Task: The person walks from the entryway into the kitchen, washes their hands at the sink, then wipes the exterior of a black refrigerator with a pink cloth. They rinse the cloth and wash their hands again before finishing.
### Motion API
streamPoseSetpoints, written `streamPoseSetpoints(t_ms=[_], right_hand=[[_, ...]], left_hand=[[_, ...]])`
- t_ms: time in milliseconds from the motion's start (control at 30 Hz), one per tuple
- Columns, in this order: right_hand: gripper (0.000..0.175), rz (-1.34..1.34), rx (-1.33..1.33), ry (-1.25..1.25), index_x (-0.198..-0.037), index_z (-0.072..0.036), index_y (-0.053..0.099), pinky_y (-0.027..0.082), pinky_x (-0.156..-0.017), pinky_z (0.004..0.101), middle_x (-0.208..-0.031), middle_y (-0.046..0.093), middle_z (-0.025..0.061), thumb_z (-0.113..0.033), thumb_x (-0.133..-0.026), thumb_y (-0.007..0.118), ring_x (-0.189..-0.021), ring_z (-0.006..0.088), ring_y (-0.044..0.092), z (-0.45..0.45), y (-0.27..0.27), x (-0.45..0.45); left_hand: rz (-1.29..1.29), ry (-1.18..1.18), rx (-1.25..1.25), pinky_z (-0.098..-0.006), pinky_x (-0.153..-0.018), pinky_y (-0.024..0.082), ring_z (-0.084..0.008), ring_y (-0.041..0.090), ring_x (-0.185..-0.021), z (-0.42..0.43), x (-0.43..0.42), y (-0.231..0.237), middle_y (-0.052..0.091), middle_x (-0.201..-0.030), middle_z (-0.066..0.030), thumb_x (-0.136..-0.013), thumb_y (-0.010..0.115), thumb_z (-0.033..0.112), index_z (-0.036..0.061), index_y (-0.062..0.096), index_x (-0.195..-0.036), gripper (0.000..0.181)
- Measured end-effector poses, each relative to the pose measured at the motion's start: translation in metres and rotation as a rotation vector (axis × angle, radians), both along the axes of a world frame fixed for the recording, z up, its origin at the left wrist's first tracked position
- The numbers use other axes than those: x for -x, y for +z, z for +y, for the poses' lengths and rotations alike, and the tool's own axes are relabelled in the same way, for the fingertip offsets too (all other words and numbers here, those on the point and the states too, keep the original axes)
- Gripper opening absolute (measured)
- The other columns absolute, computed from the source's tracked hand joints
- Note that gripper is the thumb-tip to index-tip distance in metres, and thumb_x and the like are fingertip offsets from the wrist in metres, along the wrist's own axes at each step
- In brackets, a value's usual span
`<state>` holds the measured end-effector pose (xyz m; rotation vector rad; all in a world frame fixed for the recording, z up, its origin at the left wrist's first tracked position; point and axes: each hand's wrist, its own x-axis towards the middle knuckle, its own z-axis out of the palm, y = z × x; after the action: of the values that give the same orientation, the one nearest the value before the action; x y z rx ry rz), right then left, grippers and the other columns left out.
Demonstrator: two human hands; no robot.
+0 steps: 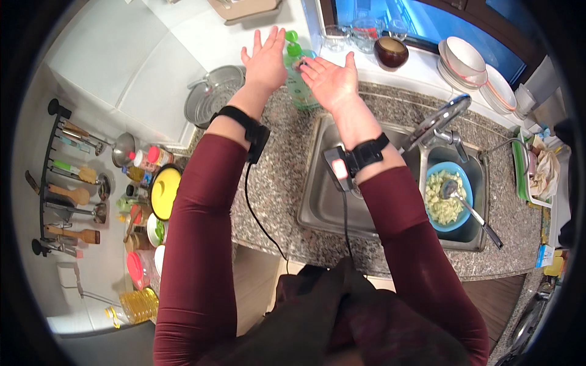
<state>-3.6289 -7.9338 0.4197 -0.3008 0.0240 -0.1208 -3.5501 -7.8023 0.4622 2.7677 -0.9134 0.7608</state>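
Observation:
My left hand is raised in front of me, back towards me and fingers spread, holding nothing. Beside it my right hand lies palm up with its fingers extended, also bare. Between and behind the two stands a pump bottle of green liquid with a green pump head, partly covered by the fingers. Whether either hand touches the bottle cannot be told. A black strapped device with a cable sits on each wrist. Below my right forearm is the left basin of a steel double sink.
Chopped pale vegetables and a ladle fill a light-blue bowl in the right basin, under the faucet. A metal strainer pot stands at the back left. Stacked bowls line the sill. Utensils hang from a wall rack.

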Motion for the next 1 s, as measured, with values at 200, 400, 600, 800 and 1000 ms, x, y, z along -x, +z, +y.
streamPoseSetpoints(t_ms=[200,400,600,800,1000], right_hand=[[0.102,-0.011,-0.01,-0.067,-0.147,0.009,0.001,0.01,-0.118,0.045,-0.155,0.01,0.0275,-0.072,-0.09,0.025,-0.145,0.0378,0.012,0.016,0.03,-0.059],[0.101,-0.038,-0.023,-0.07,-0.147,0.009,0.003,0.012,-0.118,0.0446,-0.155,0.01,0.0274,-0.072,-0.09,0.025,-0.144,0.0377,0.014,0.017,0.011,-0.065],[0.094,0.023,0.091,-0.086,-0.146,0.01,0.012,0.029,-0.112,0.0452,-0.148,0.029,0.0287,-0.067,-0.094,0.025,-0.135,0.0374,0.034,0.024,0.028,-0.043],[0.087,-0.312,0.58,0.108,-0.147,0.004,0.02,0.023,-0.116,0.0409,-0.153,0.027,0.0173,-0.066,-0.095,0.023,-0.142,0.0248,0.027,0.066,0.004,0.068],[0.092,0.285,0.504,-0.012,-0.151,-0.001,0.014,0.015,-0.116,0.0362,-0.157,0.017,0.0108,-0.071,-0.092,0.028,-0.143,0.0211,0.018,0.055,-0.053,0.137]], left_hand=[[0.149,-0.03,-0.204,-0.067,-0.109,0.015,-0.0252,0.02,-0.145,-0.006,-0.04,0.012,0.034,-0.153,0.0058,-0.083,0.048,0.001,0.0281,0.037,-0.145,0.069],[0.046,-0.084,-0.126,-0.0672,-0.109,0.015,-0.0258,0.024,-0.144,0.002,-0.044,-0.005,0.034,-0.153,0.0059,-0.085,0.049,0.002,0.0268,0.038,-0.144,0.065],[0.18,-0.149,-0.07,-0.0663,-0.11,0.011,-0.0262,0.022,-0.144,0.005,-0.052,-0.005,0.038,-0.15,0.0008,-0.091,0.043,0.012,0.0221,0.04,-0.144,0.054],[0.891,-0.465,1.186,-0.0352,-0.112,0.027,-0.0247,0.046,-0.128,0.004,0.017,-0.02,0.051,-0.137,-0.0155,-0.101,0.036,0.04,-0.0015,0.05,-0.133,0.054],[0.909,-0.484,0.855,-0.0456,-0.118,0.004,-0.0379,-0.002,-0.146,-0.02,0.186,-0.113,0.002,-0.157,-0.0237,-0.098,0.025,0.058,-0.0019,0.002,-0.15,0.083]])
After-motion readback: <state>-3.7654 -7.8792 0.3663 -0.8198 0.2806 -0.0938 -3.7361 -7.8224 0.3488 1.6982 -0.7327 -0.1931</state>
